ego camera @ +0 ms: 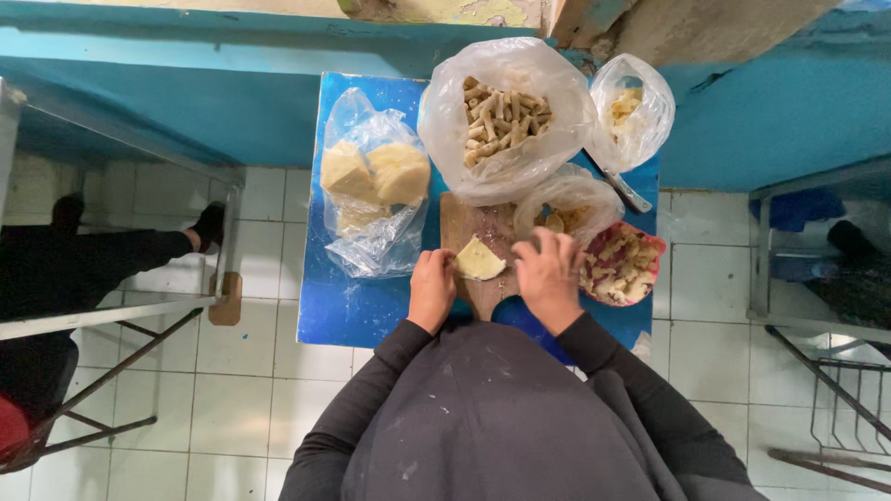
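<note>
the left hand [432, 286] pinches the edge of a pale wedge of dough [480, 260] lying on a wooden cutting board [464, 227], fingers curled closed on it. the right hand [549, 276] rests just beside the wedge, fingers bent down over the board; whether it grips anything underneath i cannot tell. the wedge sits between the two hands, flat on the board

just right of the right hand stands a red bowl [655, 243] heaped with cut pieces, touching the hand's side. a careless sweep of that wrist could tip it off the blue counter [343, 306], as the bowl stands close to the counter's right edge. beyond the hands a large bag of rolled sticks [506, 116] leans open and could spill toward the board if nudged. a knife handle [624, 190] pokes out beyond the right hand, half hidden by bags, so a blind reach there risks a cut. left of the left hand a bag of dough blocks [376, 181] lies slack
</note>
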Available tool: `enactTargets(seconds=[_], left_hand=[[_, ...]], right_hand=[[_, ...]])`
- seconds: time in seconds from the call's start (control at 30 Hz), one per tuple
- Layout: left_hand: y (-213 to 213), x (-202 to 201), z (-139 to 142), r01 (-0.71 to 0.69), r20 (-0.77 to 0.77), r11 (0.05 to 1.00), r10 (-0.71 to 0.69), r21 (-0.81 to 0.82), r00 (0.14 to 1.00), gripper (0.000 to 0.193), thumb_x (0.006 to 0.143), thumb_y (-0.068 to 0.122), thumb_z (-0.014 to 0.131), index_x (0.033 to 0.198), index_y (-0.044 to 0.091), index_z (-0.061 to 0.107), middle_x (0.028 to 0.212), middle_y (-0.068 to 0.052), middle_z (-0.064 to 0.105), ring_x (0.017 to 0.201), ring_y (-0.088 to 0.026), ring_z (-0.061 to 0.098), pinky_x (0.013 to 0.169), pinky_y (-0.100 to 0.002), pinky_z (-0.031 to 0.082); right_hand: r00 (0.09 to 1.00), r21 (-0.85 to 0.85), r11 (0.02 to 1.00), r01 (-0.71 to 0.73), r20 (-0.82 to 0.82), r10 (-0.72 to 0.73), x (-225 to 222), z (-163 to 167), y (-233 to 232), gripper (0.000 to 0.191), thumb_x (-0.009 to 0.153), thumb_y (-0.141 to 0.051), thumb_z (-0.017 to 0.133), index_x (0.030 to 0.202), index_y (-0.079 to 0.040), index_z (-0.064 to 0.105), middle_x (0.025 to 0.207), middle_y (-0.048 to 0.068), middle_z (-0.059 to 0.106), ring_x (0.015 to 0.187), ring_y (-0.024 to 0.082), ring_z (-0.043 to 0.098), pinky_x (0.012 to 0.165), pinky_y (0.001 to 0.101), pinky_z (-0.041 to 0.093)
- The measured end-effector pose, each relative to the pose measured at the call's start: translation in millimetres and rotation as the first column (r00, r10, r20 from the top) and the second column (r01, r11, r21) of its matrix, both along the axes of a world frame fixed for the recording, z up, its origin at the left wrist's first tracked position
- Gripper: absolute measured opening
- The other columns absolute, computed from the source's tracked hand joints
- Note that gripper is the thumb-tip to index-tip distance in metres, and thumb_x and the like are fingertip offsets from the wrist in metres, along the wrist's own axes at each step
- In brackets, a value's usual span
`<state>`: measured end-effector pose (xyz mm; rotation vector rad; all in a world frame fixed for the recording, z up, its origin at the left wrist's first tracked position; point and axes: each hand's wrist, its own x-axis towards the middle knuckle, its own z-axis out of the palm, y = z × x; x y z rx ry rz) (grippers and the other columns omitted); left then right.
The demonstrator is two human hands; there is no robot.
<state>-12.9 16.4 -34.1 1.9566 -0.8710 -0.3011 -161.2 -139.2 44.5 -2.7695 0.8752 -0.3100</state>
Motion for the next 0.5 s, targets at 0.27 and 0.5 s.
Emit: enactTargets(seconds=[0.27,0.5], left_hand=[[-7.2,0.8,4.2,0.015,0.038,0.997,-0.018,0.075,0.999,0.016,0.087,0.008,0.071,0.100,0.005,0.062,0.095,-0.015,0.060,0.089,-0.036,0.060,0.078,-0.045,0.049],[-5.9,0.2,7.6,0.028,0.016,0.995,-0.030,0.099,0.999,0.017,0.086,0.007,0.071,0.100,0.006,0.063,0.093,-0.014,0.060,0.090,-0.035,0.060,0.078,-0.045,0.050]], right_hand=[[0.974,-0.275,0.961,0.025,-0.208,-0.085,-22.8,1.0,-35.4,0.020,0.085,-0.020,0.071,0.104,-0.015,0.068,0.102,0.004,0.061,0.104,0.031,0.052,0.085,0.0484,0.036],[0.994,-0.248,0.964,0.095,-0.024,-0.104,-25.8,-2.3,-44.4,0.021,0.089,-0.012,0.064,0.109,-0.013,0.071,0.095,0.005,0.063,0.094,0.032,0.059,0.084,0.0484,0.040]])
